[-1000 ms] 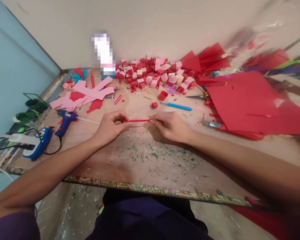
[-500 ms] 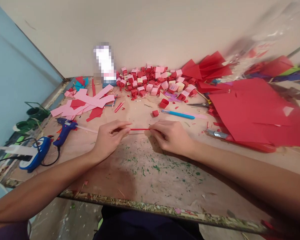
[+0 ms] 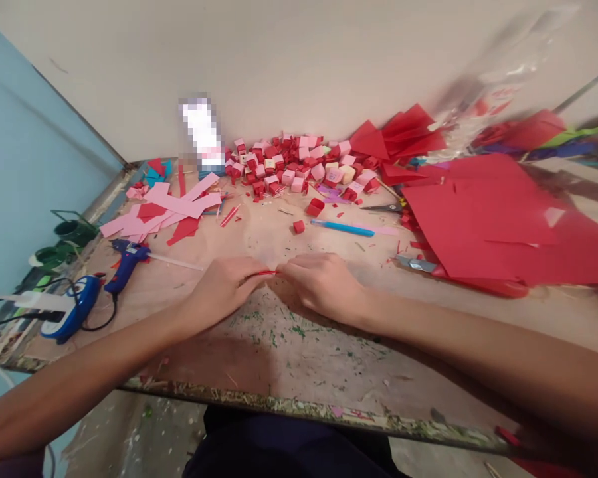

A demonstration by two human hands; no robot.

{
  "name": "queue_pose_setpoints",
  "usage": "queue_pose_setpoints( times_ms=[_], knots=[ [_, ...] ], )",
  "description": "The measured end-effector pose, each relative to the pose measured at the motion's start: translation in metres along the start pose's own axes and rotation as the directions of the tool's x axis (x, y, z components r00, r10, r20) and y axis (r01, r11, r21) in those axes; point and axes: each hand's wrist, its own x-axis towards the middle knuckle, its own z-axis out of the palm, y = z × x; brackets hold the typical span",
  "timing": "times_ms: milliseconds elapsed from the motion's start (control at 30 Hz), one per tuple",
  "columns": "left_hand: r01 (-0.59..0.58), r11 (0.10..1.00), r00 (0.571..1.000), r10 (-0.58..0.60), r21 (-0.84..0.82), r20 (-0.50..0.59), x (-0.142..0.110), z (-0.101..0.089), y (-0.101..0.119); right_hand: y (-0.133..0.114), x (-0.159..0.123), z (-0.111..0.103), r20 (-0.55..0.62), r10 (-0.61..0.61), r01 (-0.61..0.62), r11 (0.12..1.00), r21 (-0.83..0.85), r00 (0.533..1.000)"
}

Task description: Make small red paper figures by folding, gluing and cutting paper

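A thin red paper strip [image 3: 268,272] runs between my two hands, with only a short bit of it showing. My left hand [image 3: 229,282] pinches its left end between thumb and fingers. At the other end my right hand [image 3: 323,282] is closed on the strip, knuckles up, the fingertips partly hidden. Just beyond the hands lie a small red paper cube [image 3: 298,227], an open red paper box [image 3: 315,207] and a blue pen-like tool [image 3: 346,228].
Behind stands a pile of red and pink paper cubes [image 3: 289,166] beside a blurred phone [image 3: 202,133]. Leftward are pink strips [image 3: 172,204], a glue gun [image 3: 125,265] and a blue power strip [image 3: 74,312]. Red sheets [image 3: 498,219], scissors [image 3: 386,208] and a utility knife [image 3: 418,264] lie rightward.
My hands have come closer together and slightly nearer to me, so less of the red strip shows between them. The view has shifted a little.
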Motion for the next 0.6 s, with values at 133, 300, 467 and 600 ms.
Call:
queue_pose_setpoints(
  times_ms=[133,300,467,600],
  knots=[
    [-0.028,0.999,0.999,0.029,0.032,-0.035,0.001,-0.004,0.001,0.001,-0.001,0.001,0.011,-0.003,0.004,1.000,-0.024,1.000],
    [-0.027,1.000,0.998,0.028,0.008,-0.058,-0.003,-0.005,-0.004,-0.005,0.002,0.001,-0.050,-0.006,0.005,1.000,-0.003,0.999],
    [-0.071,0.996,0.993,0.075,0.055,-0.088,-0.007,0.003,-0.006,-0.008,0.005,0.007,-0.096,0.073,-0.059,0.988,0.142,0.993],
    [0.010,1.000,0.995,-0.011,-0.011,-0.097,-0.009,0.009,-0.004,-0.012,0.004,0.008,-0.129,0.120,-0.084,0.962,0.260,0.984]
  ],
)
